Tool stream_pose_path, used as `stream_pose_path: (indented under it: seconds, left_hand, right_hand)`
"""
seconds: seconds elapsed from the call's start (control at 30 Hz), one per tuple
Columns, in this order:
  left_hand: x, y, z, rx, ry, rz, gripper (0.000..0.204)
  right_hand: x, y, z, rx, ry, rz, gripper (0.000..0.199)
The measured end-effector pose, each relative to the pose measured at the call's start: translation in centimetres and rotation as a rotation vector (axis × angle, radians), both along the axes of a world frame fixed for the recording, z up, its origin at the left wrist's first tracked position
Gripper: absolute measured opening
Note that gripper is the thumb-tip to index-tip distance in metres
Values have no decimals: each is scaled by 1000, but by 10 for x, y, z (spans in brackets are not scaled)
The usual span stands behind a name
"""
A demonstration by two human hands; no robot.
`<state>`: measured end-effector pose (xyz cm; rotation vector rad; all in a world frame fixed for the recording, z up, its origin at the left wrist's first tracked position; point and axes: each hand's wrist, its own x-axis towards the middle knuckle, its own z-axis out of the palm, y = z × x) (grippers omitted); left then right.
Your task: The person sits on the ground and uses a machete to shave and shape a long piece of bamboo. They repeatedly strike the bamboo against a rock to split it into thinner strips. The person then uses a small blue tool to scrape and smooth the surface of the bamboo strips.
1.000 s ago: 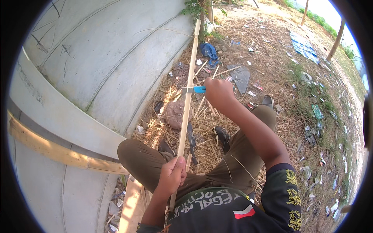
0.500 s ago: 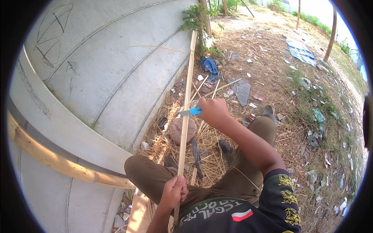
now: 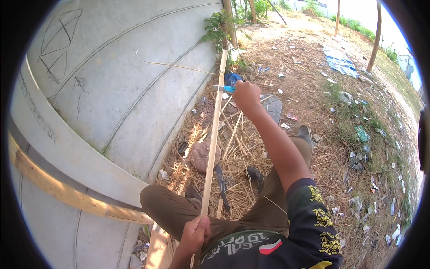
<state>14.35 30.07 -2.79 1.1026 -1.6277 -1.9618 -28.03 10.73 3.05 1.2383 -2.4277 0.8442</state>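
A long pale bamboo strip [image 3: 212, 154] slants up and away from my lap, past a round stone [image 3: 204, 156] on the ground. My left hand [image 3: 195, 233] is wrapped round its near end. Toward the far end, my right hand [image 3: 247, 96] grips a utility knife [image 3: 229, 88] by its light-blue handle. The knife's blade lies across the strip, touching it. A thin curled shaving [image 3: 179, 67] sticks out to the left from the strip, beyond the blade. Part of the knife's handle is hidden inside my right fist.
A grey concrete wall [image 3: 134, 89] rises on the left, with a bamboo pole [image 3: 67, 188] along its lower part. Straw-like shavings [image 3: 237, 179] cover the ground between my legs. A dark strap-like piece [image 3: 222, 188] lies there. Litter and a blue-white sheet [image 3: 340, 62] lie to the right.
My right hand and the knife have slid away from me along the strip, toward its far end. The strip's far end has dipped lower. My left hand has shifted slightly nearer me, still gripping.
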Motion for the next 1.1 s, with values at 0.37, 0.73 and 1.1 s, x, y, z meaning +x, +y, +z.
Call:
stream_pose_path:
  seconds: [0.37, 0.73, 1.1]
  left_hand:
    - [30, -1, -38, 307, 67, 58, 35]
    - [6, -139, -23, 127, -28, 102, 59]
    - [8, -198, -25, 140, -192, 28, 56]
  right_hand:
    - [-7, -12, -46, 205, -852, 565, 27]
    - [70, 29, -318, 793, -814, 343, 40]
    - [242, 102, -397, 999, -510, 372, 30]
